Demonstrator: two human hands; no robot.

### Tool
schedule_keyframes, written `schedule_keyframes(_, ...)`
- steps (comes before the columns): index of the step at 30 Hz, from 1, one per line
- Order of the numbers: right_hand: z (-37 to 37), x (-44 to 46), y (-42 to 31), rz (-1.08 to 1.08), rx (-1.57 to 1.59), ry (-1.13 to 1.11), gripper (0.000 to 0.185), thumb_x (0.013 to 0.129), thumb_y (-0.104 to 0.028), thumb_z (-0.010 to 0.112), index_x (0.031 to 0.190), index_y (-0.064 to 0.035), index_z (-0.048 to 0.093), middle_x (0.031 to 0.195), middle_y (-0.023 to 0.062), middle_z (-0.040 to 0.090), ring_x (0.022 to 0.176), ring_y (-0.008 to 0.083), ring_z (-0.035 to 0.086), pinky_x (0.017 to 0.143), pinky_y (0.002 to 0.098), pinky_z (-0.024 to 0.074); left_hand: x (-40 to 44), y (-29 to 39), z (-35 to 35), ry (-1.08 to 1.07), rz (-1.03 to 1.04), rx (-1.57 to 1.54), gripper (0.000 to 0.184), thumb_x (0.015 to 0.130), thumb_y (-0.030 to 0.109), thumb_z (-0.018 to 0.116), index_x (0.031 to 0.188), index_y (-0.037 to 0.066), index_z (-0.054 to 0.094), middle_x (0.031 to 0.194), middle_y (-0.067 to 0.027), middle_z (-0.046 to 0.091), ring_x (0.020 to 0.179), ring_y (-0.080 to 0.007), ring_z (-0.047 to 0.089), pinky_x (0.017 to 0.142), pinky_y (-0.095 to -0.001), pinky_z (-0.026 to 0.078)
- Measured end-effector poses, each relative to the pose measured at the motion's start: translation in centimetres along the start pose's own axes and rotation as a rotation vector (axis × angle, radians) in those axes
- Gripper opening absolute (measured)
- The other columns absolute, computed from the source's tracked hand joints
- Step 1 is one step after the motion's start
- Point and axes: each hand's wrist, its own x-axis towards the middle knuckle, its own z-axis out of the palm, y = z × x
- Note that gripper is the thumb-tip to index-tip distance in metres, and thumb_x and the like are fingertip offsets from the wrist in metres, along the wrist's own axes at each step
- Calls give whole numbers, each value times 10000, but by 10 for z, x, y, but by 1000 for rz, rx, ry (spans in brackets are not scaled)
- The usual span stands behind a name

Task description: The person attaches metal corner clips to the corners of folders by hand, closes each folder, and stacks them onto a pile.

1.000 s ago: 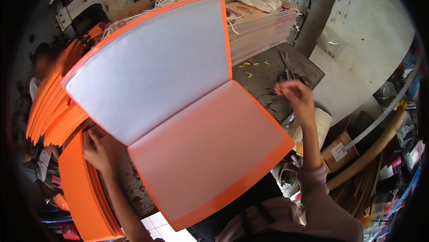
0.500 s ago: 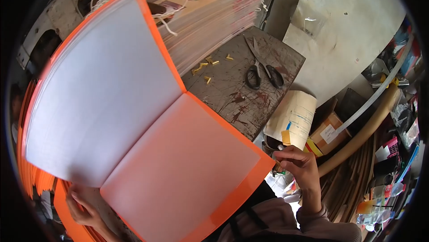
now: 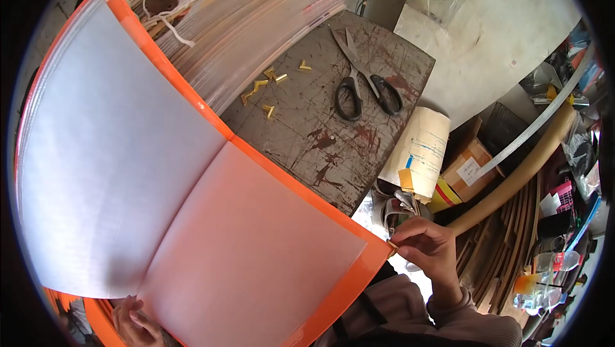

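Note:
A wide orange-edged folder [image 3: 256,238] lies spread open, its inner sides covered by pale translucent sheets. At its right corner my right hand [image 3: 426,244] pinches a small gold metal corner piece [image 3: 392,248] between thumb and fingers, against the folder's tip. My left hand [image 3: 138,324] is at the bottom edge near the fold, its fingers loosely bent and apart; part of it is hidden by the folder. Several more gold corner pieces [image 3: 268,111] lie scattered on the scratched worktop [image 3: 295,148]. Black-handled scissors [image 3: 359,78] rest there with blades slightly parted.
A tall stack of printed sheets [image 3: 256,23] with white strings stands at the back left. Right of the worktop are a paper-wrapped cylinder [image 3: 419,148], a cardboard box [image 3: 467,162] and a long brown tube [image 3: 519,167]. Bottles [image 3: 544,276] stand at the far right.
The folder's right corner has shifted slightly down, and the gold piece in my right hand now meets it. My left hand has moved down and right along the lower edge. The view has shifted slightly.

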Motion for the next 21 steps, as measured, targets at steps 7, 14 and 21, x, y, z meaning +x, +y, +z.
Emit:
schedule_keyframes(7, -2, 0, 3, 33, 11, -37, 250, 735, 113, 607, 972, 40, 581, 958, 101, 558, 904, 158, 570, 806, 289, 492, 4, 10, -1, -66, -5, -52, 202, 874, 73, 434, 894, -73, 571, 652, -113, 542, 594, -218, 533, 540, -329, 433)
schedule_keyframes(14, -5, 2, 9, 31, 69, -63, 234, 748, 95, 609, 975, 47, 575, 960, 103, 577, 880, 153, 577, 791, 287, 484, 40, 45, -10, -230, 194, -161, 196, 855, 134, 503, 930, -26, 588, 857, -102, 589, 750, -209, 578, 675, -355, 463)
schedule_keyframes(21, -5, 6, 3, 115, 81, -110, 230, 768, 80, 598, 995, 53, 571, 971, 115, 587, 879, 158, 580, 808, 288, 476, 117, 143, 26, -582, 526, -455, 143, 799, 138, 577, 901, 42, 605, 931, -100, 582, 872, -230, 569, 751, -363, 457)
